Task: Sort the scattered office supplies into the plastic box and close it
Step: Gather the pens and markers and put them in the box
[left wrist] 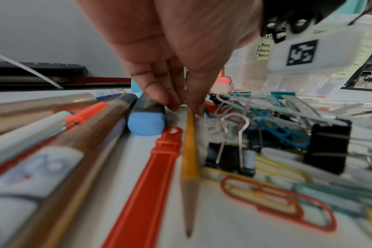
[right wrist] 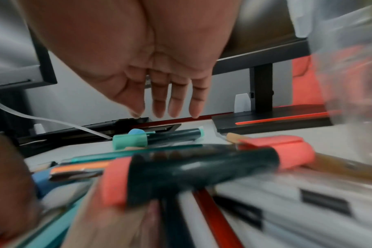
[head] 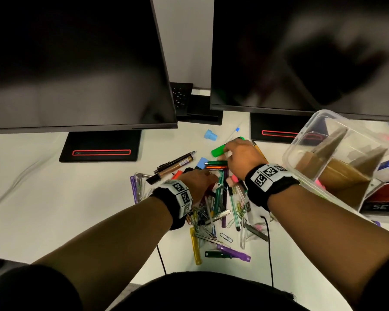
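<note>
A heap of pens, markers, paper clips and binder clips lies on the white desk. My left hand reaches into the heap. In the left wrist view its fingertips pinch the far end of a yellow pencil, between a blue-capped marker and black binder clips. My right hand hovers over a green highlighter. Its fingers are straight and hold nothing. The clear plastic box with cardboard dividers sits tilted at the right.
Two dark monitors on black stands stand behind the heap, with a keyboard between them. A blue cap lies apart at the back. Black cables run toward the front edge. A red strip fastener lies beside the pencil.
</note>
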Demonstrator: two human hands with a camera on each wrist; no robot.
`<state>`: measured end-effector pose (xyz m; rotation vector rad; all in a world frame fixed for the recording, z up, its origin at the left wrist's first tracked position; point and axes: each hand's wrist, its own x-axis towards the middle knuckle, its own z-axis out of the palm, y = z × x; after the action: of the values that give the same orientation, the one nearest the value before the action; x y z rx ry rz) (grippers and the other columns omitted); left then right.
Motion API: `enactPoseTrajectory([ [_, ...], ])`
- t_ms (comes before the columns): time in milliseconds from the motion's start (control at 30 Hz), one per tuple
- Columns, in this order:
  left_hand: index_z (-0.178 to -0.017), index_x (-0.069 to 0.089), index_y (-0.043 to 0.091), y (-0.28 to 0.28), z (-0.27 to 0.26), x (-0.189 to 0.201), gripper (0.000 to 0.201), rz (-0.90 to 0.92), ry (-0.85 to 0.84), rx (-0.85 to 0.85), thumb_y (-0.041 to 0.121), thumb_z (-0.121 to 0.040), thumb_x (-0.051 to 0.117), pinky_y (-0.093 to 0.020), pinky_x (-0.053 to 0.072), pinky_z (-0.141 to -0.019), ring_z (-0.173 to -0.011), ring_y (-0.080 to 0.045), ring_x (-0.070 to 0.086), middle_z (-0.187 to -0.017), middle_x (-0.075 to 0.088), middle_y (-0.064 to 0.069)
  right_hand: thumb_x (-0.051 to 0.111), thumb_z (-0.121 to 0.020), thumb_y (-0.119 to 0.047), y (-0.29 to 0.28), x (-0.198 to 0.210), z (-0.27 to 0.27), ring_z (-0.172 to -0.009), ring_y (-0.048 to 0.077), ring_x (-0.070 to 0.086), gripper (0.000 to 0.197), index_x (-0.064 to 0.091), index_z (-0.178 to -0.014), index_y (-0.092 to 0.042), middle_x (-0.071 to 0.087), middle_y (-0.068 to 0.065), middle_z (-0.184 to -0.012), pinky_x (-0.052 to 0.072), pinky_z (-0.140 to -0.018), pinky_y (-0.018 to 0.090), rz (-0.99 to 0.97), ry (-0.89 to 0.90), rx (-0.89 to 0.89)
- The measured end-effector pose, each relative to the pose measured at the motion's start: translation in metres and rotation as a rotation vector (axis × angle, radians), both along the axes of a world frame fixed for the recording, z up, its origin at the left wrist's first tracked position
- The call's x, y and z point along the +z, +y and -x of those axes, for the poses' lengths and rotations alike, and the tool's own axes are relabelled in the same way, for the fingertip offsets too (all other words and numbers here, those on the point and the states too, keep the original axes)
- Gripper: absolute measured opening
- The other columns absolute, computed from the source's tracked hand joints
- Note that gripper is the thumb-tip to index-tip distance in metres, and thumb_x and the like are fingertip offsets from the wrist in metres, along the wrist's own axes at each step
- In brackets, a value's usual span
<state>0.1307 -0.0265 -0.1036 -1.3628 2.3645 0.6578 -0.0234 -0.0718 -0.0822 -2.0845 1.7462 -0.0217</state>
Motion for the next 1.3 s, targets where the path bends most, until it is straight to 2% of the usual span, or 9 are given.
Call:
enactPoseTrajectory([
  [200, -0.139, 0.044, 0.019, -0.005, -0.003, -0.009, 0.048, -0.053, -0.020, -0.085, 0.007, -0.093, 0.048, -0.025, 0.046, -0.094, -0.130, -0.028, 0.047, -0.138, 0.052, -0.007, 0.048, -0.085, -0.006, -0.050, -0.013, -0.023, -0.141, 0.033, 0.020, 0.071, 0.023, -0.145, -0.035, 0.005, 0.001, -0.159, 0.030, -0.113, 0.047, -0.192, 0.132, 0.133],
  [300, -0.139, 0.043, 0.027, -0.004, -0.005, -0.010, 0.048, -0.011, -0.017, -0.094, 0.012, -0.093, 0.048, -0.033, 0.038, -0.110, -0.133, -0.023, 0.044, -0.142, 0.049, 0.000, 0.040, -0.086, -0.002, -0.067, -0.017, -0.035, -0.144, 0.031, 0.015, 0.072, 0.019, -0.146, -0.035, 0.001, 0.000, -0.160, 0.024, -0.116, 0.047, -0.252, 0.172, 0.190],
  [433, -0.132, 0.052, 0.028, -0.003, -0.007, -0.012, 0.040, -0.032, -0.009, -0.079, 0.016, -0.095, 0.045, -0.034, 0.037, -0.110, -0.129, -0.021, 0.048, -0.137, 0.054, 0.003, 0.041, -0.089, -0.006, -0.073, -0.027, -0.037, -0.142, 0.028, 0.022, 0.063, 0.026, -0.146, -0.028, 0.003, 0.000, -0.160, 0.026, -0.116, 0.039, -0.280, 0.234, 0.242],
  [567, -0.116, 0.062, 0.021, -0.006, 0.000, -0.010, 0.032, -0.065, 0.054, 0.033, 0.011, -0.090, 0.047, -0.032, 0.048, -0.095, -0.113, -0.027, 0.058, -0.121, 0.059, -0.004, 0.055, -0.087, -0.009, -0.067, -0.030, -0.032, -0.127, 0.032, 0.045, 0.043, 0.054, -0.129, -0.015, 0.031, 0.010, -0.147, 0.038, -0.108, 0.037, -0.214, 0.240, 0.263],
  [700, -0.128, 0.052, 0.026, -0.015, 0.007, -0.010, 0.040, 0.033, 0.145, 0.187, 0.017, -0.089, 0.051, -0.028, 0.045, -0.095, -0.113, -0.027, 0.058, -0.132, 0.052, 0.000, 0.065, -0.080, -0.004, -0.059, -0.024, -0.014, -0.112, 0.028, 0.055, 0.031, 0.067, -0.108, -0.017, 0.048, 0.009, -0.126, 0.045, -0.099, 0.033, -0.141, -0.008, 0.152],
  [800, -0.129, 0.051, 0.020, -0.022, 0.017, -0.007, 0.034, 0.030, 0.114, 0.216, 0.023, -0.096, 0.046, -0.029, 0.044, -0.097, -0.117, -0.028, 0.053, -0.130, 0.053, -0.006, 0.052, -0.084, 0.004, -0.054, -0.011, 0.002, -0.109, 0.026, 0.056, 0.036, 0.068, -0.105, -0.020, 0.050, 0.009, -0.123, 0.044, -0.092, 0.026, -0.048, -0.200, -0.067],
  [1033, -0.117, 0.048, 0.000, -0.021, 0.009, -0.022, 0.031, 0.030, 0.127, 0.271, 0.022, -0.096, 0.041, -0.028, 0.041, -0.062, -0.090, -0.039, 0.059, -0.080, 0.047, -0.006, 0.055, -0.086, -0.008, -0.015, 0.009, 0.004, -0.087, 0.025, 0.054, 0.032, 0.050, -0.114, -0.024, 0.047, 0.010, -0.108, 0.048, -0.085, 0.030, -0.040, -0.335, -0.265],
  [1200, -0.127, 0.052, 0.009, -0.013, 0.010, -0.016, 0.040, 0.078, 0.105, 0.161, 0.013, -0.088, 0.055, -0.037, 0.048, -0.085, -0.101, -0.036, 0.057, -0.121, 0.044, -0.015, 0.054, -0.090, -0.016, 0.022, 0.006, 0.018, -0.095, 0.035, 0.058, 0.014, 0.047, -0.101, -0.011, 0.052, 0.013, -0.090, 0.045, -0.078, 0.034, -0.062, -0.276, -0.293],
  [1300, -0.121, 0.055, 0.008, -0.006, 0.005, -0.008, 0.033, 0.106, 0.224, 0.229, 0.011, -0.089, 0.049, -0.034, 0.045, -0.090, -0.106, -0.034, 0.057, -0.123, 0.049, -0.015, 0.047, -0.094, -0.018, 0.030, 0.007, 0.020, -0.104, 0.033, 0.059, 0.026, 0.045, -0.116, -0.003, 0.062, 0.019, -0.107, 0.045, -0.081, 0.032, -0.090, -0.165, -0.268],
])
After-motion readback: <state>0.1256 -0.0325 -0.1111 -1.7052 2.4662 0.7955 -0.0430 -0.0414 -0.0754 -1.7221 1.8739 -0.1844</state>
